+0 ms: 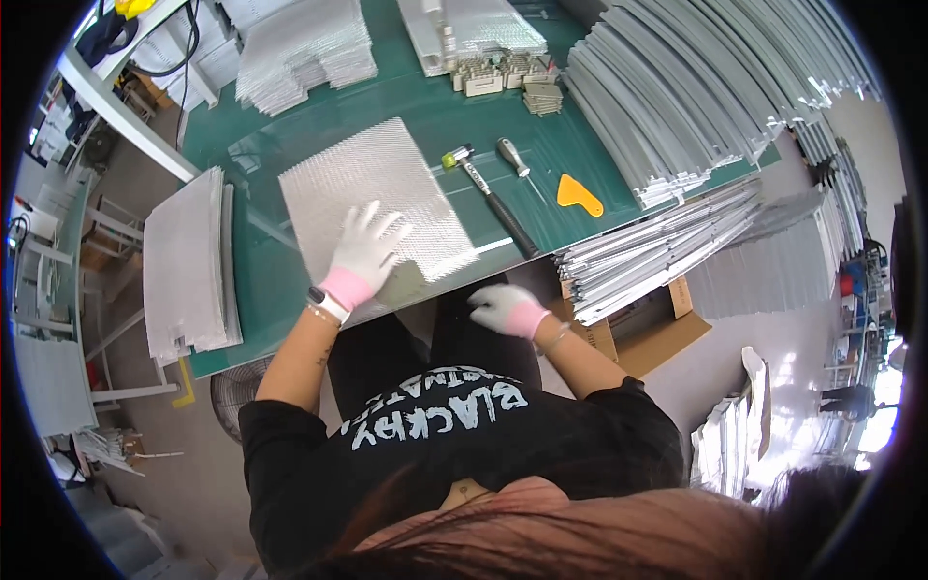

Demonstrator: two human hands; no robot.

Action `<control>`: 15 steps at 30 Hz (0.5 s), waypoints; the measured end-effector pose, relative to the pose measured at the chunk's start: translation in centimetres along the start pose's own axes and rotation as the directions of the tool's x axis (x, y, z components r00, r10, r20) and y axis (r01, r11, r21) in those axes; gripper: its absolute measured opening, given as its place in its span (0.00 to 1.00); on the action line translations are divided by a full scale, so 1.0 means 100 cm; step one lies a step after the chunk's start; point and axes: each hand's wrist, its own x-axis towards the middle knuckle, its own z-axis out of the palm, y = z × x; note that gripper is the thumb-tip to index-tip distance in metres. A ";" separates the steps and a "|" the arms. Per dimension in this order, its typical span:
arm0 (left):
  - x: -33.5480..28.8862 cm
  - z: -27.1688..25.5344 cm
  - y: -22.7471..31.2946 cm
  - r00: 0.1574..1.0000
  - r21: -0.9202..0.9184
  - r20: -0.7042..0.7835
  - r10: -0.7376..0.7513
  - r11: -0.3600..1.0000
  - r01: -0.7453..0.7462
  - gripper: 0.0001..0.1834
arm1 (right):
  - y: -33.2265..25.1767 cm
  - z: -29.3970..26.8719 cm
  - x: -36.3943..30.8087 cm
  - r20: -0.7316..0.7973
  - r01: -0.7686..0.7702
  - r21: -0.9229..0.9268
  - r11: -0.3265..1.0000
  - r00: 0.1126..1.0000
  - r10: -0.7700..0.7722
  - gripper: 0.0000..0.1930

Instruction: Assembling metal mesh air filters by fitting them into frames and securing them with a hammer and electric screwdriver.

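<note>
My left hand (pixel 365 249), in a white glove with a pink cuff, lies with fingers spread on a silvery mesh-like sheet (pixel 362 179). The sheet rests flat on the green table (pixel 256 280), close to its front edge. In a matching glove, my right hand (pixel 507 310) hangs just off that edge, above my lap. Its fingers are loosely bent and slightly blurred, with nothing visible in them. To the right of the sheet lie a hammer (pixel 495 205) with a black grip, a screwdriver (pixel 512 157) and a yellow scraper (pixel 579 195).
White sheets are stacked at the left (pixel 188 266) and at the back (pixel 304 53). Small beige blocks (pixel 498 74) sit at the far edge. Long grey strips (pixel 667 97) fill the right side, with thin metal-looking strips (pixel 657 246) above a cardboard box (pixel 662 338). A fan (pixel 232 401) stands under the table.
</note>
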 end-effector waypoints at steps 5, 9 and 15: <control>-0.025 0.003 0.046 0.949 -0.158 -0.295 -0.109 0.985 0.064 0.22 | 0.125 -0.068 -0.028 -0.445 -0.615 -0.443 0.652 0.783 0.435 0.12; -0.038 0.022 0.099 0.961 -0.508 -0.250 0.118 0.829 -0.234 0.17 | 0.153 -0.086 -0.039 -0.382 -0.514 -0.501 0.696 0.853 0.355 0.10; -0.079 0.131 0.109 0.934 -0.891 0.334 0.127 0.367 0.269 0.18 | 0.135 -0.116 -0.062 -0.342 -0.433 -0.605 0.669 0.899 0.273 0.09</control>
